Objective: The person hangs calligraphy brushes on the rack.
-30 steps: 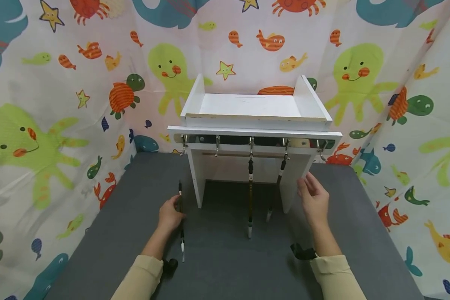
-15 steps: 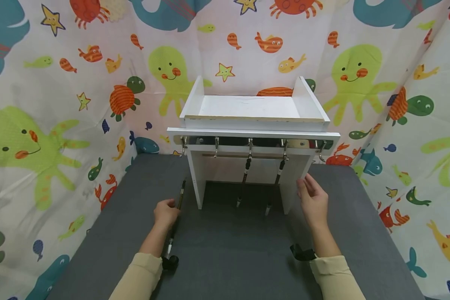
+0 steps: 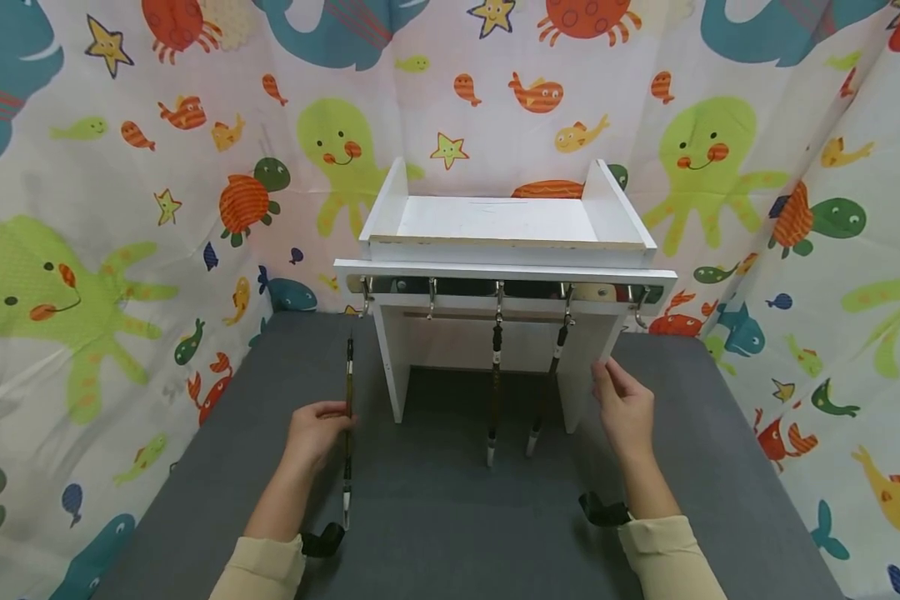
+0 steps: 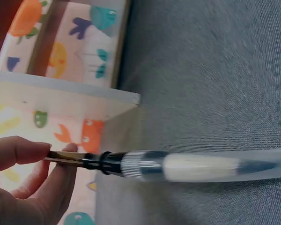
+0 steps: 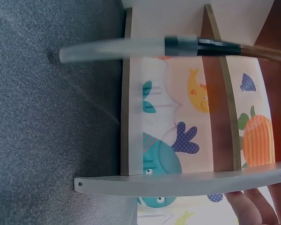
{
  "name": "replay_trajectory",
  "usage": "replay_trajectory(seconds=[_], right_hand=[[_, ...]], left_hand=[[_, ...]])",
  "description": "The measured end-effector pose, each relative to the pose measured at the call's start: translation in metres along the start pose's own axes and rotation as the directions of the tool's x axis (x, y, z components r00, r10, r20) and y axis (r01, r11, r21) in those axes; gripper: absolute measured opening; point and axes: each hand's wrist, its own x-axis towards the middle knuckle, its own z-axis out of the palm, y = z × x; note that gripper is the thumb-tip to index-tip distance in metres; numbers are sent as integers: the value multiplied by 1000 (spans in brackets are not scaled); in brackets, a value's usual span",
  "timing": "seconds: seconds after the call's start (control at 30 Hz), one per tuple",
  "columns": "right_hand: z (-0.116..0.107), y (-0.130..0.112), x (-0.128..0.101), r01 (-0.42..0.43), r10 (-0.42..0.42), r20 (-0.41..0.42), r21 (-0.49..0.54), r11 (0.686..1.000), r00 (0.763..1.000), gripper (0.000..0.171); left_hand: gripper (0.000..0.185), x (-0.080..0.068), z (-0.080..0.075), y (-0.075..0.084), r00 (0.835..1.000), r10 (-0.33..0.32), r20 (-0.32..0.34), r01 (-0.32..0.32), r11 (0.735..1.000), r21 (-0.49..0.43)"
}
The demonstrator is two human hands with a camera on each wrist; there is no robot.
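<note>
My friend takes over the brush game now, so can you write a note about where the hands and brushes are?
Left hand: pinches a brush by its shaft, held upright above the grey mat, left of the white rack.
Right hand: fingers rest against the rack's right leg, holding nothing.
Done: two brushes hang from the hooks under the shelf, the middle brush and the right brush.
Left: the held brush is not on a hook yet; the hooks to the left look free.

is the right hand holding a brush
No, the right hand rests its fingers on the white rack's leg; the left hand holds the brush.
</note>
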Motion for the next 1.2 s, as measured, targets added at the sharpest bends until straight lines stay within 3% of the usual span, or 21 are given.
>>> replay_trajectory(seconds=[0.37, 0.5, 0.7, 0.83, 1.0, 1.2], right_hand=[[0, -5, 6, 17, -17, -31, -1, 1000, 999, 47], [3, -4, 4, 7, -8, -18, -33, 999, 1000, 45], [12, -2, 2, 36, -36, -3, -41, 999, 999, 45], [12, -2, 3, 31, -31, -8, -12, 999, 1000, 47], [9, -4, 2, 25, -25, -4, 22, 999, 1000, 49], [4, -4, -4, -4, 4, -21, 2, 1000, 1000, 47]], left_hand=[[37, -24, -9, 29, 994, 111, 13, -109, 988, -112], [44, -40, -10, 29, 989, 145, 18, -142, 984, -109], [34, -66, -12, 35, 982, 190, -4, -188, 972, -137], [32, -77, -10, 45, 964, 264, -24, -264, 947, -181], [30, -92, -2, 59, 928, 372, -35, -372, 912, -175], [31, -111, 18, 74, 906, 417, 80, -391, 893, -224]])
